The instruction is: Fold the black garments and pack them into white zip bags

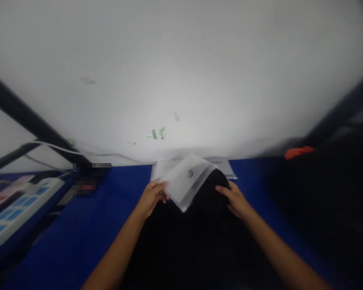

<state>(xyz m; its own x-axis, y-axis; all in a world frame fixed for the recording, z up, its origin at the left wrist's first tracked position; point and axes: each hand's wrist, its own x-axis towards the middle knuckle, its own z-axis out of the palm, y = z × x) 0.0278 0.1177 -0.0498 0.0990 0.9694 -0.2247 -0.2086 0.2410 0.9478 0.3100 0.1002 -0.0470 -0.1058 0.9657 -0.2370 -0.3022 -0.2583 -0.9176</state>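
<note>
Fingers [161, 186] of the left hand [150, 198] pinch a translucent plastic bag [181, 181]; the right hand [236, 198], I see, grips black fabric [211, 195]. Another bag [230, 170] lies behind, on the blue tabletop [127, 189].

Left hand [153, 194], right hand [235, 198] bare, slim-fingered, blurred. Left forearm [121, 241], right forearm [275, 241] bare, tapering toward wrists [140, 212]. Black expanse [196, 245] between: whether clothing, cannot tell.

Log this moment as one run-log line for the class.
left hand: holding translucent packet; right hand: holding edge of black item; packet: tilted, overlapping black item; beyond: pale packet on blue surface
</note>
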